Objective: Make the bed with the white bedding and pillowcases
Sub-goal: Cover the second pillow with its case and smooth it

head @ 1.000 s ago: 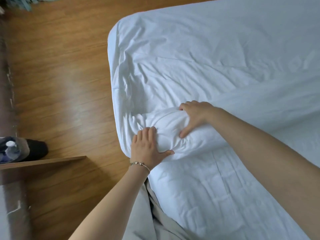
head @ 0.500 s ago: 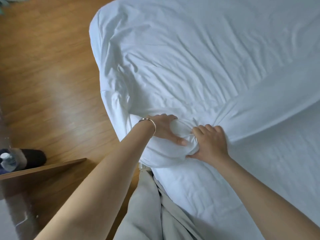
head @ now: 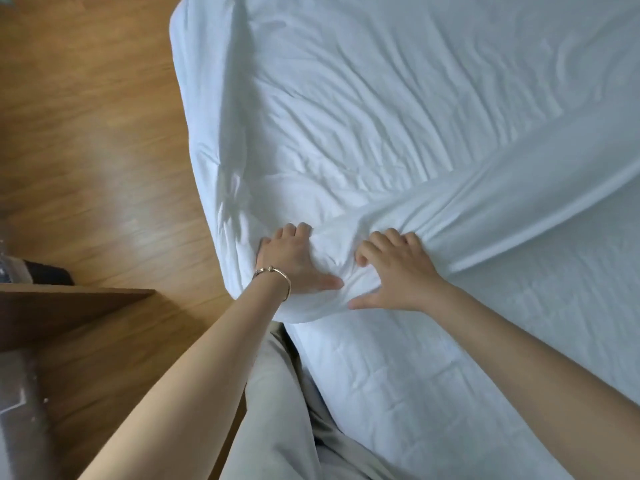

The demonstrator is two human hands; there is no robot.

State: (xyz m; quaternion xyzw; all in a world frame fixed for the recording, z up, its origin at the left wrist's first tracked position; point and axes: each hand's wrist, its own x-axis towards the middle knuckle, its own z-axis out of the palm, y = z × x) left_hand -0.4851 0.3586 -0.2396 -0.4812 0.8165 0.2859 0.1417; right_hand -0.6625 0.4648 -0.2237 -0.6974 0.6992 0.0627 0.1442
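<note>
**bedhead42:** So which step is this? Looks like the white sheet [head: 381, 109] is mostly spread over the mattress already.

**linen_nerd:** Yeah, I'd say it's corner-fitting time. The sheet covers the far part of the bed and wraps the rounded far-left corner, but the near part is still bare quilted mattress pad [head: 433, 375]. There's a bunched wad of sheet right at the left edge, and a taut fold runs from it off to the right.

**bedhead42:** What are the hands doing?

**linen_nerd:** Left hand [head: 294, 265], the one with the bracelet [head: 277, 278], sits on the wad at the mattress edge, fingers curled into the fabric, thumb stretched across toward the other hand. Right hand [head: 398, 271] is just beside it, fingers bent and digging into the gathered folds, thumb splayed on the cloth. Both look like they're clutching fabric, not lying flat, though how much cloth is inside each grip I can't tell.

**bedhead42:** Next move?

**linen_nerd:** My guess: drag that bunch toward the near end and down over the side. The sheet needs slack for that, so pulling evenly matters or the far corner could pop off. Wooden floor [head: 86, 133] on the left gives room to step.
</note>
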